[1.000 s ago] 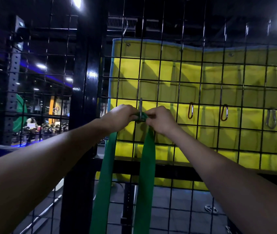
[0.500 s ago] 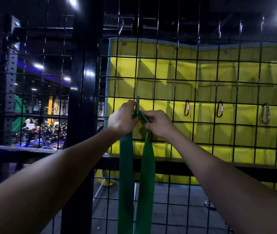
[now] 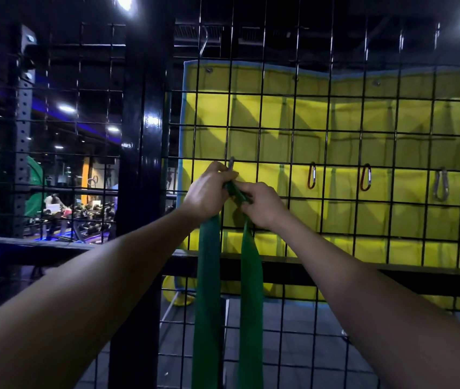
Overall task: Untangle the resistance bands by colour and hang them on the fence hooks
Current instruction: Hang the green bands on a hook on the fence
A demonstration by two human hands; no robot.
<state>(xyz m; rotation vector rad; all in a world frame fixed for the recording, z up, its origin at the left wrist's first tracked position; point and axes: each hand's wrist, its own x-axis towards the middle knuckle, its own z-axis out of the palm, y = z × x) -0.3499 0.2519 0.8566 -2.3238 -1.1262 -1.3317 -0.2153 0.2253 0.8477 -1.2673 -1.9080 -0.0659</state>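
Both grips meet at the black wire-mesh fence [image 3: 318, 175]: my left hand [image 3: 207, 193] curls round the top fold of the wide green rubber resistance band [image 3: 207, 276], my right hand [image 3: 262, 204] pinches the same fold just beside it, bunching it narrow so it can slip onto the grey metal hook [image 3: 231, 163] just above my left fingers. Whether it has caught, I cannot tell. Below my grips both strands hang straight. Right of them, two red carabiners [image 3: 311, 176] and a grey one [image 3: 441, 184] hang bare.

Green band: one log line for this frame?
green band | left hand, right hand grip top | at hook | hanging unconfirmed
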